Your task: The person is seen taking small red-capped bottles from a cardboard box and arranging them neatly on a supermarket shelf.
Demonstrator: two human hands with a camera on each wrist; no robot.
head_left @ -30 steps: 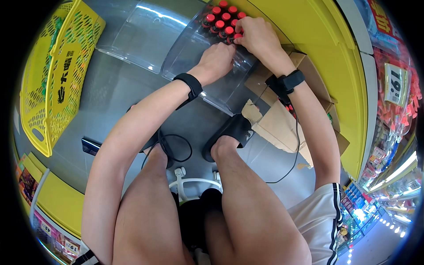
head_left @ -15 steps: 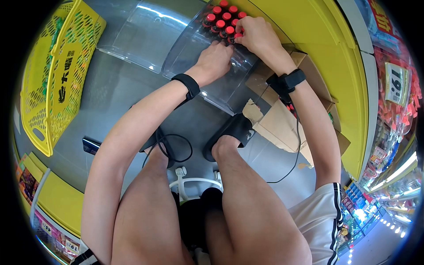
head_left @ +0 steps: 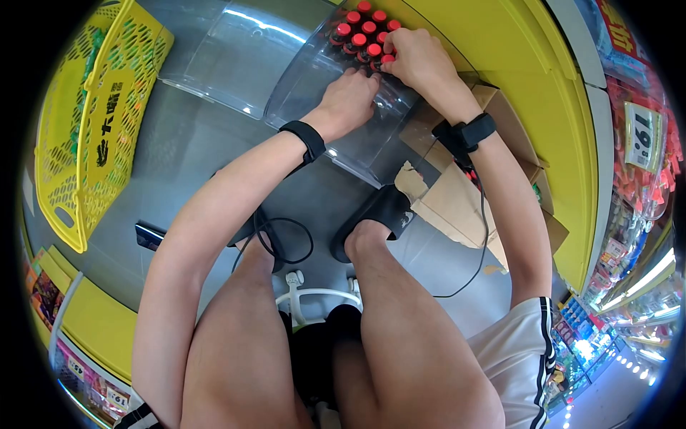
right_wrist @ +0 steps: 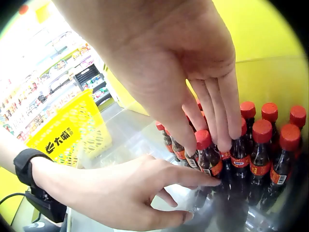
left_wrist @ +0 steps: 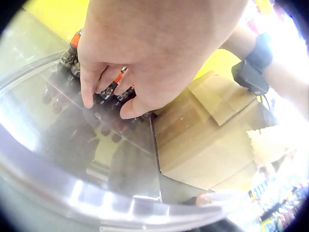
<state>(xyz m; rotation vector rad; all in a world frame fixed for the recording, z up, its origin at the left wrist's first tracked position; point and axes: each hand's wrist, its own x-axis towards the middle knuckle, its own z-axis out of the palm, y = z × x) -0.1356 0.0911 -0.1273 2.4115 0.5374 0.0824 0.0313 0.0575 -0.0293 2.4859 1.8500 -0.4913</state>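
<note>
Small dark bottles with red caps (head_left: 359, 39) stand packed in rows at the far end of a clear plastic bin (head_left: 300, 86). My right hand (head_left: 423, 64) reaches over from the right. Its thumb and fingers pinch a bottle (right_wrist: 210, 162) in the front row, just around the red cap in the right wrist view. On the near side, my left hand (head_left: 346, 104) is low in the bin, fingers loosely extended. Its index fingertip meets that same bottle's side in the right wrist view. From the left wrist view, the palm hides most of the bottles.
An opened cardboard box (head_left: 457, 204) with torn flaps stands right of the bin, against the yellow shelf base (head_left: 543, 114). A yellow basket (head_left: 107, 136) is on the left. A phone (head_left: 148, 236) and a black cable (head_left: 311, 243) lie near the feet.
The left hand's fingers have shifted slightly beside the front bottles. The right hand keeps its place at the front row, and the bottles look the same.
</note>
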